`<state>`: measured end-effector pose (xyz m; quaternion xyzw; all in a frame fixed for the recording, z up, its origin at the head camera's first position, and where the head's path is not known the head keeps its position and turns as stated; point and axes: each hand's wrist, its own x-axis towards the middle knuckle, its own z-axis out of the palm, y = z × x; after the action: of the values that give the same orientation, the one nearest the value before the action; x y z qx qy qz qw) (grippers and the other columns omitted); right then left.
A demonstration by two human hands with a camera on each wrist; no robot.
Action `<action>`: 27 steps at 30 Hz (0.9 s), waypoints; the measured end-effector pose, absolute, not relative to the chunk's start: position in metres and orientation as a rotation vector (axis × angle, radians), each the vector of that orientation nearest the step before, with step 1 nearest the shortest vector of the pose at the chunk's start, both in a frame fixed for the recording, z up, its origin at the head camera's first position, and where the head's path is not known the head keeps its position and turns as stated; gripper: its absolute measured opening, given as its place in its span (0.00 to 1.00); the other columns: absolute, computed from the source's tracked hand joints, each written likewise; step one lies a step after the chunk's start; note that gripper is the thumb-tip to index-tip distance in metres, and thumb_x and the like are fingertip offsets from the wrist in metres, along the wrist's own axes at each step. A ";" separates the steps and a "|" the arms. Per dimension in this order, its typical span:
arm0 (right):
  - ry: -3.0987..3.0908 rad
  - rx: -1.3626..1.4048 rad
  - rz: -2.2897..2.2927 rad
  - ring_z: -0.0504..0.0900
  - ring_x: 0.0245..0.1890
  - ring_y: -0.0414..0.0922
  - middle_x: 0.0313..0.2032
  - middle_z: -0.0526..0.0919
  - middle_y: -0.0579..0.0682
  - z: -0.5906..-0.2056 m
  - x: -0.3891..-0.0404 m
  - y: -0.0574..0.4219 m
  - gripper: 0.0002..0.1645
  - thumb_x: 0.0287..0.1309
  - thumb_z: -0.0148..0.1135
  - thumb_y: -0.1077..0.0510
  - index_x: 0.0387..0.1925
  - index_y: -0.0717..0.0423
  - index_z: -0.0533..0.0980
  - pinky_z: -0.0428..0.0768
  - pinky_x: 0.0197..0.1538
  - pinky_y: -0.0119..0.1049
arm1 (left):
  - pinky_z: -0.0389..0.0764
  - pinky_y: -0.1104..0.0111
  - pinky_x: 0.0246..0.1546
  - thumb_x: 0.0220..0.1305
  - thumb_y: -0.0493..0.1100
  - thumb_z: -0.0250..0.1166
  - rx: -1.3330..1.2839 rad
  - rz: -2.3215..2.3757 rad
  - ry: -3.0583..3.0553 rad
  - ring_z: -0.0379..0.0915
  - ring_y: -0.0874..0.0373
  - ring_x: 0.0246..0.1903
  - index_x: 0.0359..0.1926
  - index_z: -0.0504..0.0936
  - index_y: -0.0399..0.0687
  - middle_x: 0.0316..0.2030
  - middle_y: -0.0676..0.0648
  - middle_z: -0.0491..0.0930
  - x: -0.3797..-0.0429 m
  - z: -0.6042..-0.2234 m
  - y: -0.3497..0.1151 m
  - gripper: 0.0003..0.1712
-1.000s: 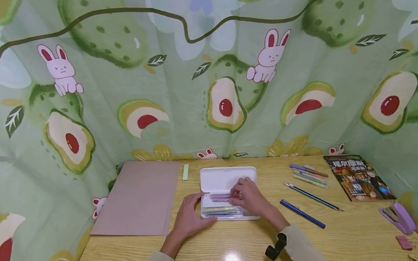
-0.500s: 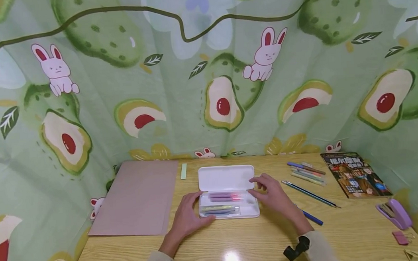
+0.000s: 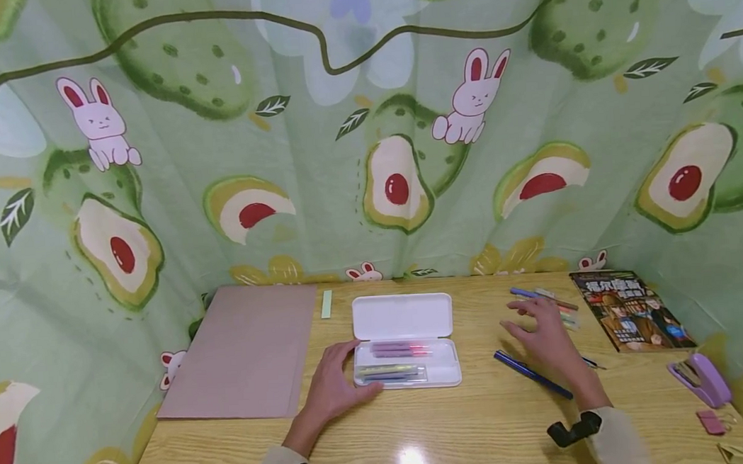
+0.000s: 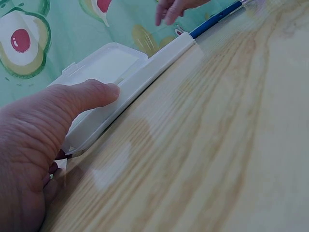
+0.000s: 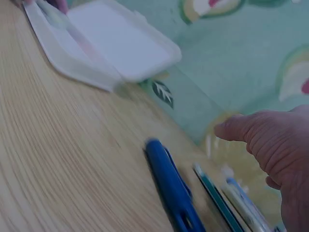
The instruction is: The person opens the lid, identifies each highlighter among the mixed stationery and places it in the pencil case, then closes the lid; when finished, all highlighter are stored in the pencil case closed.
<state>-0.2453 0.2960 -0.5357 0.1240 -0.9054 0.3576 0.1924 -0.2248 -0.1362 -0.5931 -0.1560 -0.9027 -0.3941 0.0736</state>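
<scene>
An open white pencil case (image 3: 402, 317) lies on the table, its lid tipped back. In it are purple-pink pens (image 3: 391, 351) in the back part and a clear pack of slim sticks (image 3: 389, 373) in front. My left hand (image 3: 335, 387) holds the case's left end, thumb (image 4: 99, 94) along the front edge and fingers round the back corner. To the right, my right hand (image 3: 547, 335) hovers with nothing in it, over the dark pencil (image 5: 217, 198) and near a bunch of coloured pens (image 3: 568, 316). A capped blue pen (image 3: 533, 375) lies below it, apart from the hand.
A brown-grey folder (image 3: 241, 353) lies left, with a pale green strip (image 3: 327, 304) beside it. On the right are a comic-style book (image 3: 632, 312), a purple stapler (image 3: 703, 380) and a pink binder clip (image 3: 712, 423). A patterned curtain (image 3: 321, 249) borders the table's back.
My right hand has left the pencil case and moved right, over the pencil and pens, uncovering the purple-pink pens. The left hand stays on the case. The view has shifted slightly.
</scene>
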 end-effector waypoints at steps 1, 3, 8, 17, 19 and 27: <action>-2.549 0.330 0.987 0.72 0.47 0.62 0.42 0.79 0.66 -0.537 -0.246 0.304 0.21 0.59 0.75 0.64 0.53 0.68 0.82 0.65 0.52 0.60 | 0.73 0.44 0.64 0.45 0.71 0.80 -0.468 -1.181 -2.712 0.70 0.45 0.66 0.71 0.76 0.51 0.64 0.45 0.76 -0.225 -0.593 -0.136 0.56; -2.561 0.293 0.965 0.72 0.47 0.64 0.43 0.79 0.67 -0.540 -0.247 0.318 0.21 0.60 0.75 0.64 0.53 0.68 0.82 0.61 0.54 0.64 | 0.73 0.43 0.64 0.45 0.72 0.79 -0.469 -1.177 -2.711 0.70 0.45 0.66 0.71 0.76 0.52 0.65 0.45 0.76 -0.225 -0.594 -0.137 0.55; -2.606 0.193 0.893 0.69 0.45 0.62 0.41 0.77 0.66 -0.547 -0.248 0.346 0.21 0.61 0.73 0.64 0.54 0.68 0.82 0.58 0.48 0.60 | 0.73 0.43 0.64 0.45 0.71 0.80 -0.468 -1.176 -2.709 0.69 0.44 0.67 0.71 0.76 0.52 0.65 0.45 0.76 -0.225 -0.595 -0.137 0.55; -2.767 0.044 0.812 0.62 0.44 0.66 0.46 0.71 0.72 -0.554 -0.245 0.367 0.18 0.64 0.72 0.59 0.49 0.67 0.81 0.56 0.49 0.67 | 0.75 0.43 0.62 0.46 0.71 0.79 -0.489 -1.167 -2.693 0.71 0.45 0.64 0.70 0.76 0.48 0.64 0.44 0.76 -0.224 -0.592 -0.137 0.55; -2.788 0.023 0.811 0.60 0.45 0.67 0.46 0.69 0.72 -0.555 -0.245 0.368 0.17 0.65 0.71 0.58 0.48 0.66 0.81 0.55 0.50 0.68 | 0.75 0.43 0.62 0.46 0.71 0.79 -0.488 -1.169 -2.691 0.71 0.45 0.64 0.70 0.76 0.48 0.64 0.43 0.76 -0.224 -0.592 -0.136 0.55; -2.805 0.016 0.807 0.58 0.48 0.70 0.48 0.66 0.74 -0.555 -0.244 0.369 0.14 0.65 0.70 0.60 0.45 0.66 0.80 0.52 0.52 0.71 | 0.76 0.43 0.62 0.46 0.71 0.79 -0.489 -1.152 -2.696 0.71 0.44 0.65 0.70 0.76 0.49 0.64 0.44 0.76 -0.224 -0.593 -0.137 0.55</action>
<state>-0.2443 0.3688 -0.5554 0.0055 -0.9550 0.2749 0.1113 -0.2243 -0.1372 -0.5933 -0.1640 -0.9038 -0.3861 0.0848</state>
